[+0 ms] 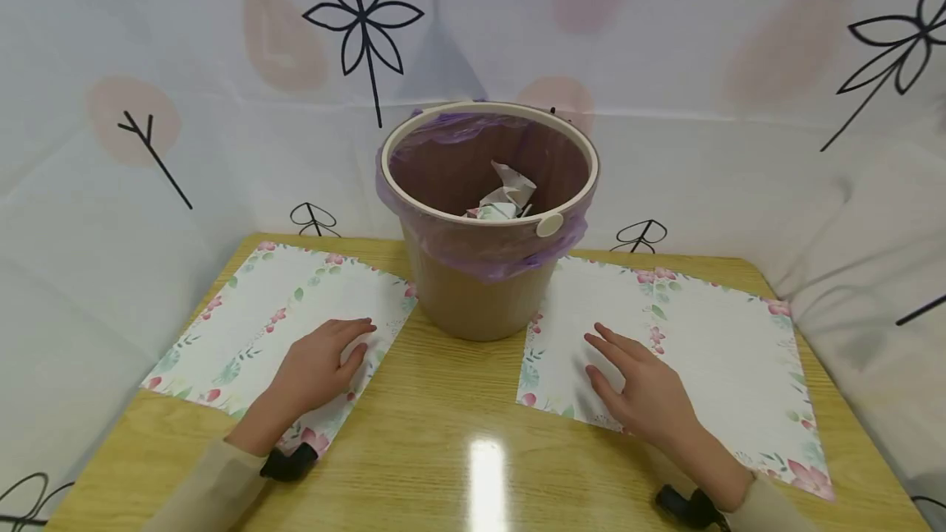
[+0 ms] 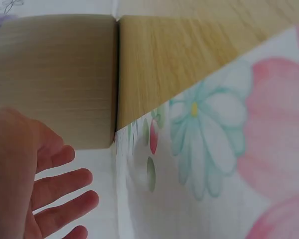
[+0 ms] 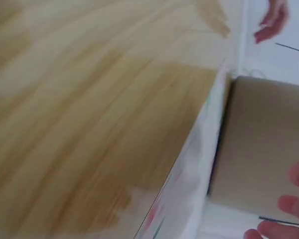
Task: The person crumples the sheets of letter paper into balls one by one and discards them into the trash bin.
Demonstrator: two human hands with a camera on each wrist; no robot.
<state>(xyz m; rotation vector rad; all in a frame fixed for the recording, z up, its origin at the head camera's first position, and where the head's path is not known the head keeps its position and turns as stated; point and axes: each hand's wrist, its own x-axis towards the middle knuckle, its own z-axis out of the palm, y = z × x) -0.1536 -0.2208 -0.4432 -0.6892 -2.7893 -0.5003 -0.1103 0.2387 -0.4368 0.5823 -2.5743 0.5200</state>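
My left hand (image 1: 319, 364) hovers over the left floral paper sheet (image 1: 251, 318), its fingers loosely extended and holding nothing. Over the right floral paper sheet (image 1: 732, 368) is my right hand (image 1: 646, 392), fingers spread and slightly bent, also holding nothing. Between the sheets stands a beige trash bin (image 1: 480, 294), lined with a purple plastic bag (image 1: 488, 261) folded over its rim. Crumpled paper (image 1: 510, 191) lies inside it. In the left wrist view, the fingers (image 2: 65, 186) show beside the bin wall (image 2: 55, 74); the right wrist view catches a few fingertips (image 3: 294, 206) near it.
A wooden table (image 1: 421, 433) carries the sheets and the bin. Behind and at both sides hangs a white cloth (image 1: 665, 171) with line-drawn flowers. Black straps with small devices (image 1: 290, 463) sit at both wrists.
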